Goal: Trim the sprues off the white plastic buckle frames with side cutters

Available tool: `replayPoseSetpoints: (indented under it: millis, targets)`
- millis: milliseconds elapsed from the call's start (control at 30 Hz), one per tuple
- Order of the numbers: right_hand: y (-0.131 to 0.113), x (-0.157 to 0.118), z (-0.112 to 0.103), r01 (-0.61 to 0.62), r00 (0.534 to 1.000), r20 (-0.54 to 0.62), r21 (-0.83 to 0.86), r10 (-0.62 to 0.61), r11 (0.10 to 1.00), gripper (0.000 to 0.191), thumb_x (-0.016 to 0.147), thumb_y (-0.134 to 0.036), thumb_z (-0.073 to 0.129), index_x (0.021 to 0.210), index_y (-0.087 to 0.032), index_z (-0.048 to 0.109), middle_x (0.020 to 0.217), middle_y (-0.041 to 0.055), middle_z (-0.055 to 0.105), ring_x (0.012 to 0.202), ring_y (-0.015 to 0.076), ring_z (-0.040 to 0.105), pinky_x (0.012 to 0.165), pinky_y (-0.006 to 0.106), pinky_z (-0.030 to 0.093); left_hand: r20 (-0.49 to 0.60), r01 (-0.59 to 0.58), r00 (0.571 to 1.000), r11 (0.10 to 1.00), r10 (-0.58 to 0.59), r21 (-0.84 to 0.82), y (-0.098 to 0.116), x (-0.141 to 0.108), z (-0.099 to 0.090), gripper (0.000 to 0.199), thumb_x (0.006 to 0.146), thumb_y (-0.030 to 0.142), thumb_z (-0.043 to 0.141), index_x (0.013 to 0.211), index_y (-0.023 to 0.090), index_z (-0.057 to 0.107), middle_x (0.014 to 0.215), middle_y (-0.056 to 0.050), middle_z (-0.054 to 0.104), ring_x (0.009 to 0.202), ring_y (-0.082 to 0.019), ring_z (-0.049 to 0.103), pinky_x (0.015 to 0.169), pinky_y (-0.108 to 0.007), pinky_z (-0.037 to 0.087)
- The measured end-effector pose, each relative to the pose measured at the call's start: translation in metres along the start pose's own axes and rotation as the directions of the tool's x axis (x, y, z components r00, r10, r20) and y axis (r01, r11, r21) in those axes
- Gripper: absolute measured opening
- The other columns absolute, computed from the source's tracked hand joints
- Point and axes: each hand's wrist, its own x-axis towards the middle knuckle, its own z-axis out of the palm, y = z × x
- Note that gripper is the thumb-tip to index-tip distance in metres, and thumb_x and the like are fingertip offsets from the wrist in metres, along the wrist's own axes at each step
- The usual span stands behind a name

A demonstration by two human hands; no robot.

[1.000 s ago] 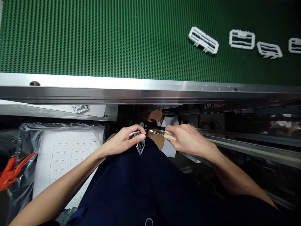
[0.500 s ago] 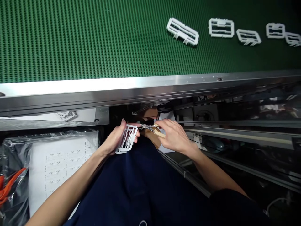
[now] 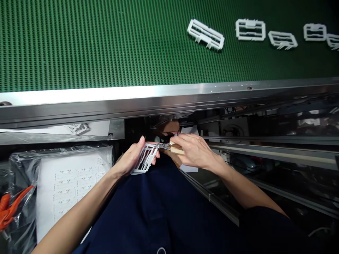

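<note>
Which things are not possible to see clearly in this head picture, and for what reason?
Head view:
- Pliers: tips too small to tell if they touch the held frame.
- Left hand: fingers partly hidden behind that frame.
- Printed sheet: marks too small to read; left forearm covers part.
- Orange tool: cut by left edge.
- Rightmost frame on green belt: cut by right edge.

Left of the printed sheet (image 3: 70, 190) is an orange tool (image 3: 16, 209), perhaps cutters, by clear plastic (image 3: 23, 174); beyond the sheet run a metal rail (image 3: 111, 97) and green ribbed surface (image 3: 92, 46).
</note>
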Motion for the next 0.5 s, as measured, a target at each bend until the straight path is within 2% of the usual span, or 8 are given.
replayPoseSetpoints:
  millis: [167, 267, 367, 500]
  targets:
    - [0.003, 0.001, 0.003, -0.031, 1.0, 0.001, 0.069, 0.031, 0.997, 0.016, 0.087, -0.026, 0.044, 0.088, -0.02, 0.058, 0.072, 0.0, 0.057, 0.064, 0.0118, 0.048, 0.055, 0.025, 0.022, 0.013, 0.035, 0.999, 0.998, -0.034, -0.056, -0.004, 0.001, -0.002, 0.063, 0.088, 0.062, 0.031, 0.107, 0.011, 0.063, 0.07, -0.009, 0.063, 0.059, -0.017, 0.056, 0.046, -0.022, 0.041]
    - [0.004, 0.004, 0.007, -0.102, 0.994, -0.015, 0.233, 0.108, 0.967, 0.015, 0.085, -0.026, 0.046, 0.087, -0.019, 0.059, 0.07, -0.0012, 0.057, 0.061, 0.0102, 0.046, 0.056, 0.023, 0.025, 0.005, 0.06, 0.998, 0.986, -0.06, -0.156, -0.002, 0.004, -0.003, 0.059, 0.089, 0.059, 0.033, 0.108, 0.012, 0.062, 0.073, -0.008, 0.063, 0.06, -0.016, 0.056, 0.047, -0.023, 0.041]
    - [0.002, 0.008, 0.013, -0.206, 0.97, -0.019, 0.47, 0.243, 0.858, 0.019, 0.084, -0.033, 0.05, 0.09, -0.017, 0.059, 0.075, -0.0007, 0.059, 0.065, 0.0099, 0.049, 0.061, 0.021, 0.032, -0.009, 0.03, 0.999, 0.953, -0.034, -0.301, 0.004, 0.007, -0.005, 0.052, 0.089, 0.055, 0.039, 0.106, 0.012, 0.063, 0.081, -0.008, 0.064, 0.065, -0.017, 0.059, 0.054, -0.024, 0.047]
    - [-0.008, 0.011, 0.026, -0.27, 0.935, 0.042, 0.726, 0.352, 0.632, 0.022, 0.083, -0.037, 0.053, 0.086, -0.015, 0.056, 0.077, 0.0006, 0.059, 0.068, 0.0112, 0.052, 0.064, 0.023, 0.038, -0.038, -0.03, 0.999, 0.905, 0.016, -0.424, 0.011, 0.011, -0.009, 0.045, 0.091, 0.046, 0.039, 0.103, 0.011, 0.063, 0.083, -0.01, 0.066, 0.07, -0.02, 0.063, 0.061, -0.028, 0.052]
